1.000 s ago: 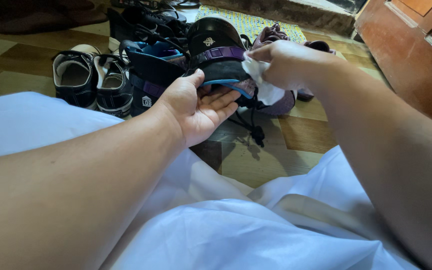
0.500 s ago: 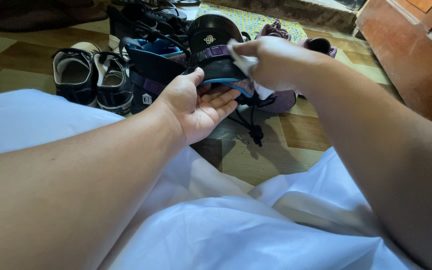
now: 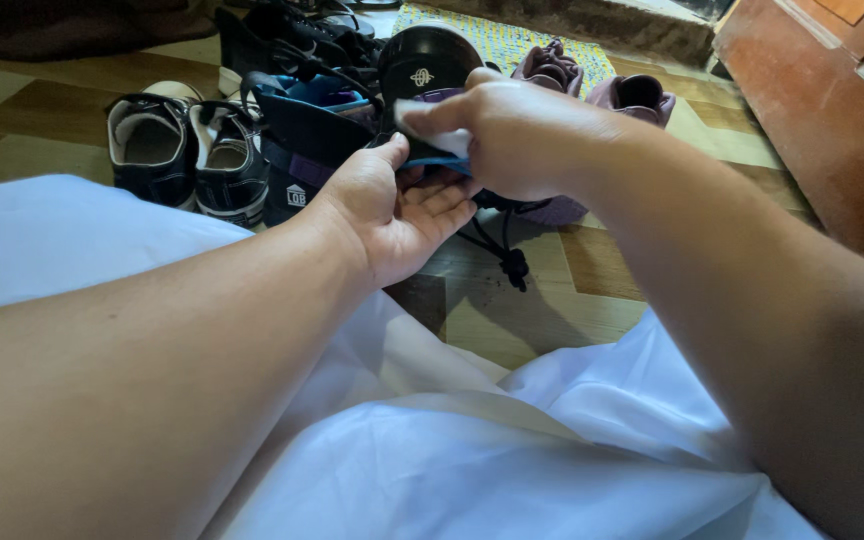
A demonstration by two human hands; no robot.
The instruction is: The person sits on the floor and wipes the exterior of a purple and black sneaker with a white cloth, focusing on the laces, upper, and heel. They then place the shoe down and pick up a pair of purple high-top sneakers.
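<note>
My left hand (image 3: 392, 210) cups the underside of a black sandal (image 3: 424, 62) with a purple strap and blue trim, holding it up over the floor. My right hand (image 3: 512, 135) lies across the sandal's side and presses a small white cloth (image 3: 432, 122) against it, covering most of the shoe. A black drawstring (image 3: 508, 258) hangs down below the sandal. White fabric (image 3: 432, 450) covers my lap in the foreground.
A pair of dark sneakers with white lining (image 3: 187, 160) sits on the floor at left, next to a blue-and-black shoe (image 3: 302, 125). Purple shoes (image 3: 637, 95) and a patterned mat (image 3: 512, 42) lie behind. A wooden door (image 3: 832, 110) stands at right on the wood-patterned floor (image 3: 592, 280).
My right hand has slid leftward with the white cloth across the sandal, now covering more of it. The left hand has stayed under the sandal.
</note>
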